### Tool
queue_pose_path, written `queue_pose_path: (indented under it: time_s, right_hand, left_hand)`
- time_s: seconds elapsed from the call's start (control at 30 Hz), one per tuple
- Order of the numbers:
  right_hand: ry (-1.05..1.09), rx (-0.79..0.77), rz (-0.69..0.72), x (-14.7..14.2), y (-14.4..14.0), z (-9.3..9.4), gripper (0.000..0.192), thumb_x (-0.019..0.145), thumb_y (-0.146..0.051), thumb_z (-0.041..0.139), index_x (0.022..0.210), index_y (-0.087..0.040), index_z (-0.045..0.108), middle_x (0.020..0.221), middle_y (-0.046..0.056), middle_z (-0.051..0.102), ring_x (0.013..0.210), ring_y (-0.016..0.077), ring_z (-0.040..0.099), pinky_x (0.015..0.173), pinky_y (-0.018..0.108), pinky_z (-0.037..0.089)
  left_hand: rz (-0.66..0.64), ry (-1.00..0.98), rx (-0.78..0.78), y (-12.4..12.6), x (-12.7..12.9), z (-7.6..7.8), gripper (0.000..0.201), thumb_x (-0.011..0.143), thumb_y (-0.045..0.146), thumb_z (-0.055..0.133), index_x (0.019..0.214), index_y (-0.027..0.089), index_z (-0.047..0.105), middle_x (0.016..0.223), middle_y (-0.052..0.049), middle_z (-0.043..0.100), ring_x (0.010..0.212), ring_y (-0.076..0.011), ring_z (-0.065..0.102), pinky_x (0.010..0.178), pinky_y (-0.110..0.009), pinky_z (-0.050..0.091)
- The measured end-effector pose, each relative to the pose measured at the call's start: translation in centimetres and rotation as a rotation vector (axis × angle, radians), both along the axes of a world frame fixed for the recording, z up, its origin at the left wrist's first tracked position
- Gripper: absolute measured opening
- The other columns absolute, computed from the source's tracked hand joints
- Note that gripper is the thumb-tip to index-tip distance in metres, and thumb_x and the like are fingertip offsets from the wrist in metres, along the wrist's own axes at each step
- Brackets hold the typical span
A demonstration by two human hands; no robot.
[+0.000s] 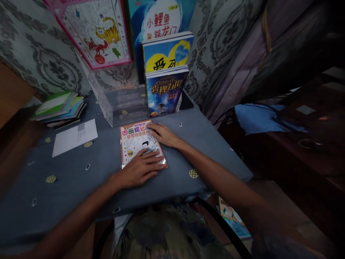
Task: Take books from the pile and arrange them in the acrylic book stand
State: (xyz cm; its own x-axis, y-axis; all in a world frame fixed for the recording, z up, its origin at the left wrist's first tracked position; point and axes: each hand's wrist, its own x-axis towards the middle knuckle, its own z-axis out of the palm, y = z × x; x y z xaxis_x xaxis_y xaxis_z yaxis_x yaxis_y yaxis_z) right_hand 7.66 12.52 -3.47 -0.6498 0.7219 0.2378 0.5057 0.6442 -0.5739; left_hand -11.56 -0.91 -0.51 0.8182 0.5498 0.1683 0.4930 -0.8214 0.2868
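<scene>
A children's picture book (134, 144) with a brown-orange border lies closed and face up on the table. My left hand (140, 168) rests flat across its lower part, fingers stretched out toward the right. At the book's upper right corner, my right hand (164, 135) lies with its fingers extended over the cover and its palm beyond the edge. Neither hand grips anything. Parts of the cover art and title are hidden under the fingers.
Behind the book stands a clear acrylic rack (121, 108) with several upright books (167, 90) and a pink-framed book (99, 39). To the left are a stack of booklets (60, 108) and a white paper sheet (74, 137). Another book (234, 219) lies below the table's right side.
</scene>
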Motion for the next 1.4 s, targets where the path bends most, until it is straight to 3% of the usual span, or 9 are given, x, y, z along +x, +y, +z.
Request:
queue_pose_path:
  time_s: [0.1,0.27,0.37,0.53,0.73,0.9,1.03,1.23,1.4]
  right_hand:
    - [-0.050,0.043,0.006,0.0,-0.5,-0.1,0.047,0.103,-0.031,0.042,0.147,-0.015,0.049,0.152,0.014,0.053,0.146,0.0246,0.042,0.124,0.053,0.026]
    - [-0.162,0.113,-0.010,-0.3,-1.8,0.4,0.047,0.105,-0.031,0.037,0.147,-0.016,0.049,0.159,0.014,0.043,0.151,0.0247,0.034,0.124,0.054,0.025]
    - [-0.225,0.124,-0.059,-0.7,-3.0,0.7,0.048,0.105,-0.029,0.033,0.149,-0.013,0.046,0.160,0.016,0.040,0.152,0.0249,0.032,0.124,0.054,0.023]
    - [-0.253,0.131,-0.114,-0.7,-6.1,0.6,0.051,0.105,-0.030,0.032,0.151,-0.011,0.043,0.161,0.018,0.038,0.153,0.0268,0.029,0.124,0.057,0.020]
    - [-0.322,0.127,-0.083,-1.1,-10.5,1.6,0.049,0.103,-0.023,0.038,0.149,-0.009,0.046,0.159,0.022,0.039,0.153,0.0322,0.029,0.124,0.063,0.015]
    - [-0.328,0.233,0.208,-5.2,-15.5,2.5,0.044,0.100,-0.012,0.041,0.142,-0.008,0.053,0.152,0.021,0.050,0.147,0.0295,0.041,0.127,0.053,0.022]
    - [-0.286,0.271,0.284,-7.0,-18.2,2.0,0.052,0.103,-0.032,0.048,0.144,-0.001,0.050,0.152,0.026,0.047,0.149,0.0312,0.038,0.124,0.046,0.032]
    - [-0.215,0.204,0.222,-2.3,-18.3,0.8,0.070,0.099,-0.043,0.055,0.155,-0.006,0.034,0.161,0.023,0.033,0.154,0.0308,0.022,0.124,0.051,0.034]
    - [-0.226,0.189,0.089,2.4,-18.5,0.4,0.073,0.099,-0.036,0.055,0.158,-0.005,0.027,0.160,0.025,0.033,0.153,0.0326,0.024,0.121,0.056,0.036]
  left_hand:
    - [0.069,-0.095,-0.070,0.7,-1.3,0.0,0.037,0.105,0.027,0.040,0.134,0.028,0.062,0.143,-0.005,0.062,0.137,-0.0183,0.053,0.118,-0.045,0.037]
    - [0.392,-0.095,0.077,2.3,-4.5,-1.2,0.039,0.103,0.028,0.040,0.137,0.021,0.060,0.144,-0.012,0.060,0.138,-0.0253,0.052,0.117,-0.054,0.037]
    - [0.489,-0.088,0.113,2.5,-5.4,-1.8,0.041,0.102,0.026,0.039,0.138,0.019,0.058,0.146,-0.013,0.059,0.139,-0.0254,0.051,0.117,-0.054,0.037]
    - [0.532,-0.091,0.143,2.1,-4.8,-2.2,0.040,0.102,0.022,0.038,0.135,0.016,0.059,0.146,-0.013,0.059,0.139,-0.0244,0.050,0.118,-0.051,0.036]
    - [0.570,-0.136,0.137,2.1,-4.8,-2.7,0.041,0.100,0.019,0.039,0.136,0.017,0.057,0.146,-0.013,0.058,0.140,-0.0254,0.049,0.118,-0.053,0.036]
    - [0.617,-0.223,0.139,2.8,-5.8,-3.5,0.042,0.098,0.016,0.036,0.136,0.014,0.055,0.142,-0.015,0.060,0.140,-0.0257,0.048,0.118,-0.051,0.038]
    - [0.616,-0.224,0.141,3.0,-6.1,-3.6,0.041,0.099,0.015,0.035,0.134,0.015,0.057,0.142,-0.014,0.060,0.139,-0.0251,0.049,0.117,-0.048,0.040]
    - [0.621,-0.186,0.141,2.7,-5.8,-3.4,0.043,0.097,0.010,0.037,0.135,0.015,0.056,0.144,-0.015,0.059,0.140,-0.0261,0.048,0.117,-0.050,0.040]
    - [0.640,-0.167,0.154,2.5,-5.6,-3.4,0.043,0.097,0.010,0.037,0.135,0.013,0.056,0.144,-0.016,0.058,0.140,-0.0273,0.048,0.116,-0.050,0.041]
